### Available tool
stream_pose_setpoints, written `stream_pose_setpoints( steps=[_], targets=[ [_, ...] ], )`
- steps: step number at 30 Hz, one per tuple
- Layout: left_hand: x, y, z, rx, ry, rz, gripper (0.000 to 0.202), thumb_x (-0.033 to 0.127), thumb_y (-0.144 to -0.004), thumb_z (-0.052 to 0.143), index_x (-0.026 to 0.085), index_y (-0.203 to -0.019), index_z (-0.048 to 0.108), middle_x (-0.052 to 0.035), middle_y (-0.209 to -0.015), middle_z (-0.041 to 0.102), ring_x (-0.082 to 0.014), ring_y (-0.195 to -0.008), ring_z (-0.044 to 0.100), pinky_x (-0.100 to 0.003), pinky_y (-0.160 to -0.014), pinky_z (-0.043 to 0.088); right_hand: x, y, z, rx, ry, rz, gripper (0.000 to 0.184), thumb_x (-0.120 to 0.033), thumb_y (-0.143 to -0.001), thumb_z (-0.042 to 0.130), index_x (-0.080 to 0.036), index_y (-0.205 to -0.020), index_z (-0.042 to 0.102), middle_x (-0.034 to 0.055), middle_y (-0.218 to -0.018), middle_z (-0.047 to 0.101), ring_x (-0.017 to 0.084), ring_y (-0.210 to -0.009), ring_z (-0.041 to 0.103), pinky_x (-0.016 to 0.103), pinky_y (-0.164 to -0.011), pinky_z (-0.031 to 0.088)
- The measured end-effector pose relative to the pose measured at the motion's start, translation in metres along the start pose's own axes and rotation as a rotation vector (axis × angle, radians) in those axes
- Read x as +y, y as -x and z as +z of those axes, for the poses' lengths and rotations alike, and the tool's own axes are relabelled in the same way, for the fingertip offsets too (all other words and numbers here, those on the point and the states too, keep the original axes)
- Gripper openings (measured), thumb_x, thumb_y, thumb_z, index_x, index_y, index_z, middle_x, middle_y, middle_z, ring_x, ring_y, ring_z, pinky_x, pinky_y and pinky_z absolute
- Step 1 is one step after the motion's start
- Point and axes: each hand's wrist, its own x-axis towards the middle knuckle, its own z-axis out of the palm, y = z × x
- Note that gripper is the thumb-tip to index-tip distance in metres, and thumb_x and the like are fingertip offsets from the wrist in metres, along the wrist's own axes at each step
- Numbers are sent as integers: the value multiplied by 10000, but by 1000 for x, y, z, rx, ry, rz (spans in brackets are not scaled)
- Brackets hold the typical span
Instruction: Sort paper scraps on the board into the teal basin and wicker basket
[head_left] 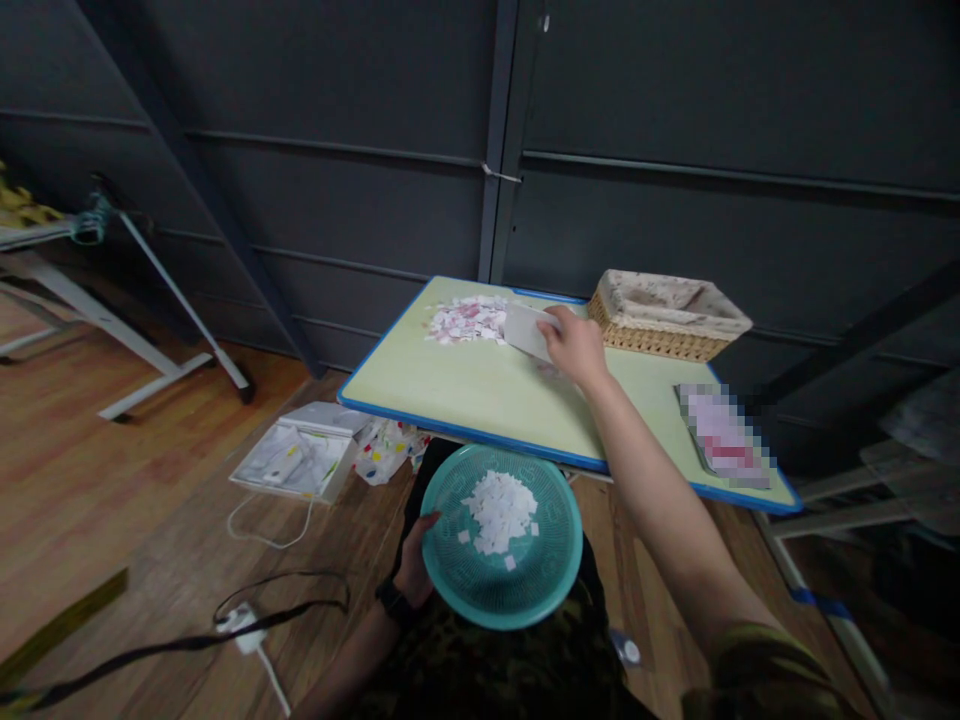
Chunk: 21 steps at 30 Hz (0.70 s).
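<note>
My left hand (417, 560) grips the left rim of a round turquoise plastic basket (555, 575), its thumb over the edge. The basket rests over my lap, below the table's near edge, and a heap of small white paper pieces (501, 512) lies in it. Over the table, my right hand (576, 343) is closed on a flat whitish card (527, 332). The card's left edge meets a pile of small white and pink paper pieces (469, 320). A few more pieces lie below the card, partly hidden by my hand.
The pale yellow table (420, 380) has a blue rim. A wicker basket with a cloth liner (660, 330) stands at its back right, and a blurred-out flat object (724, 440) lies at its right end. On the floor at left are an open white box (296, 460) and a power strip (244, 628).
</note>
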Motion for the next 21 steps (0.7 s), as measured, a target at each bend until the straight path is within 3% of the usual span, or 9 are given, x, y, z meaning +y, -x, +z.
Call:
stream_pose_setpoints(
  steps=[8, 16, 21],
  targets=[
    [2, -2, -8, -59, 14, -14, 398, 211, -708, 635, 102, -1090, 635, -124, -974, 733, -326, -970, 647, -457, -933, 437, 9, 3, -5, 81, -132, 47, 363, -312, -800, 456, -155, -1065, 649, 110, -1015, 685, 276, -925, 614, 388, -840, 437],
    [6, 5, 5, 18, -40, -38, 406, 224, -699, 647, 100, -1084, 625, -126, -953, 735, -321, -934, 658, -447, -880, 474, 10, -1, -7, 57, -193, 102, 375, -293, -798, 457, -138, -1084, 645, 115, -1046, 676, 262, -954, 601, 373, -859, 425],
    [13, 9, 15, 49, -56, 41, 329, 219, -694, 644, 103, -1002, 649, -116, -908, 741, -309, -904, 667, -437, -856, 489, 8, 1, -7, -18, -189, 44, 365, -279, -796, 463, -134, -1071, 654, 119, -1035, 680, 264, -943, 604, 371, -868, 413]
  ],
)
